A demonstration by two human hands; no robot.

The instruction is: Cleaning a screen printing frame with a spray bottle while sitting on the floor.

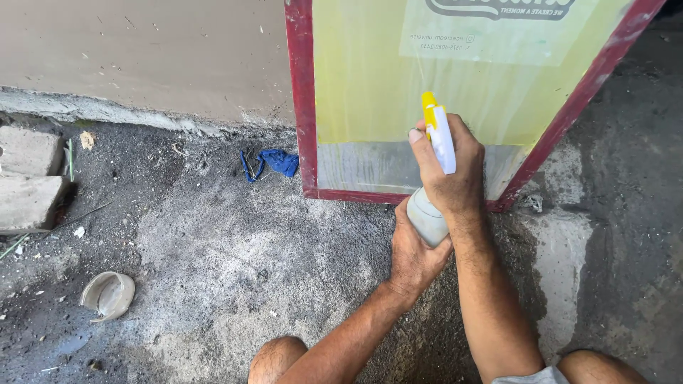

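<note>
**Spray bottle held in both hands before a red-framed screen**

A large screen frame [455, 92] with a red border and a yellow mesh panel leaned against the wall [142, 50], its lower edge resting on the rough concrete floor [235, 263]. A pale rectangular label sat near the top of the yellow panel, with a dark emblem and small print on it; the picture's upper edge cut it off, and the frame's top and right corner were out of view too. A greyish band ran along the bottom of the panel.

In front of the frame's lower edge, the spray bottle [427, 213] was held upright. The right hand [448, 163] gripped its white and yellow trigger head, fingers [416, 135] wrapped round the neck and pressed together; whether the trigger was squeezed could not be made out. The left hand [413, 252] cupped the bottle's pale body from below, its fingers curled behind the bottle and mostly hidden. Much of the bottle was covered by both hands.

Two bare knees showed at the bottom edge, cut off. At the far left lay grey concrete blocks [28, 178]. A roll of tape [108, 295] lay on the floor well apart from the hands, and a crumpled blue cloth [274, 162] lay just beside the frame's left corner.
</note>
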